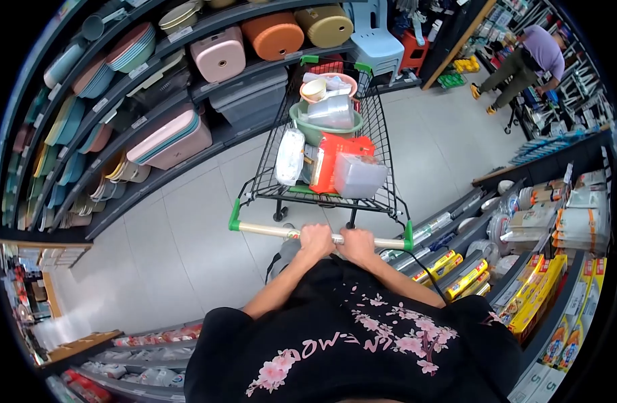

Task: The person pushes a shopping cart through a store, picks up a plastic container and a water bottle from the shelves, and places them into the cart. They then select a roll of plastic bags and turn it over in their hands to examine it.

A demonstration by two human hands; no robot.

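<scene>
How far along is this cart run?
Loading looks partly done: the shopping cart holds a green basin, a red package and a clear plastic box. In hand: the left hand and right hand grip the handlebar. Remaining, presumably: unloading, as these sit in the cart; whether more is wanted doesn't show.

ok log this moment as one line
left hand: gripping cart handle | right hand: gripping cart handle | cart: holds green basin, red package, clear container | background: pink bin, another person
</scene>
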